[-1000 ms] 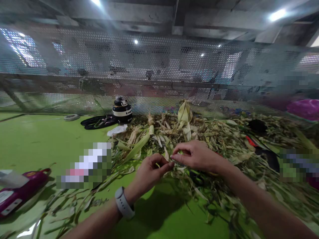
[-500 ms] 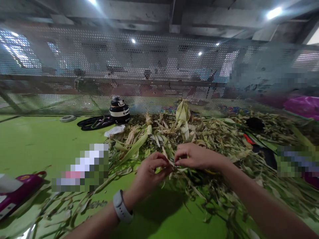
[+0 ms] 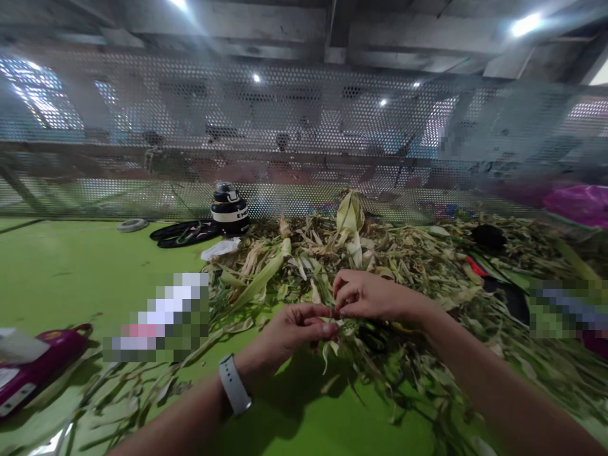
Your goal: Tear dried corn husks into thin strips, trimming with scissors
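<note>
My left hand [image 3: 294,326], with a pale watch band on its wrist, is pinched shut on a thin strip of dried husk [image 3: 330,349]. The strip's lower end hangs pale below the fingertips. Right against those fingers, my right hand [image 3: 375,296] is closed in a pinch on the same strip, its fingertips touching it from above. Part of the strip is hidden between the fingers. Behind and under both hands lies a heap of dry leaves and husks [image 3: 418,266]. A black scissors-like loop [image 3: 373,337] shows partly among the leaves below my right hand.
A black bottle [image 3: 230,210] and a black coiled item [image 3: 183,234] stand at the back left of the green table [image 3: 85,266]. A purple power strip [image 3: 45,361] lies at the left edge. Perforated metal sheeting [image 3: 304,126] rises behind the heap.
My left hand has turned, its thumb and fingers now stretched more toward the right. A pale strip end now hangs below the fingertips. My right hand has hardly moved.
</note>
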Demonstrator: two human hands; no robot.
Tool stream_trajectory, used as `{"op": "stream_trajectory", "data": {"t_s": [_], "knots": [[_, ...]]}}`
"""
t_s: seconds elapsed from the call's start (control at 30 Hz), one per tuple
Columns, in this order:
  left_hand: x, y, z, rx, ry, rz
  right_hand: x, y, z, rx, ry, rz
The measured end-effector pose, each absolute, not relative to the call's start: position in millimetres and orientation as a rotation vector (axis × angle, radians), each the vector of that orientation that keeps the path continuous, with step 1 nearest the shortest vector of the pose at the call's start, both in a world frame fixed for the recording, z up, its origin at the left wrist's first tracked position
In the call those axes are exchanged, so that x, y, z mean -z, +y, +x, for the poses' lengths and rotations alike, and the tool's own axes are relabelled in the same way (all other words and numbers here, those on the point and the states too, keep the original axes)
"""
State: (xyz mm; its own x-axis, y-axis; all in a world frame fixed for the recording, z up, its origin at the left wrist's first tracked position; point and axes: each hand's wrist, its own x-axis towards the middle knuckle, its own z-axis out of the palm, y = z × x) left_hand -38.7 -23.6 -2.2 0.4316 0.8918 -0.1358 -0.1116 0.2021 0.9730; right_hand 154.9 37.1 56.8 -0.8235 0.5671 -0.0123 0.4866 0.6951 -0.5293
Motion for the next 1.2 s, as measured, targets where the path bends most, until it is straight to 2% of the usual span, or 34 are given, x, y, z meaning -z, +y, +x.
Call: {"op": "stream_trajectory", "data": {"t_s": [0.23, 0.37, 0.73, 0.83, 0.93, 1.07, 1.2], "knots": [[6, -22, -36, -0.806, 0.856, 1.056, -76, 42, 169, -1.112, -2.765, -0.913], [8, -23, -37, -0.747, 0.866, 1.05, -63, 37, 156, -1.405, -2.454, -0.973], [6, -28, -35, -0.583, 0.799, 1.09, -23, 37, 126, -1.737, -1.763, -1.066], [11, -27, -35, -0.554, 0.791, 1.127, -27, 46, 131, -1.598, -1.432, -1.009], [12, -26, -36, -0.571, 0.805, 1.113, -40, 53, 140, -1.365, -1.429, -1.038], [10, -25, -38, -0.633, 0.771, 1.044, -59, 44, 147, -1.003, -2.055, -1.239], [8, -25, -38, -0.655, 0.756, 1.029, -59, 18, 150, -0.726, -2.538, -1.162]]}}
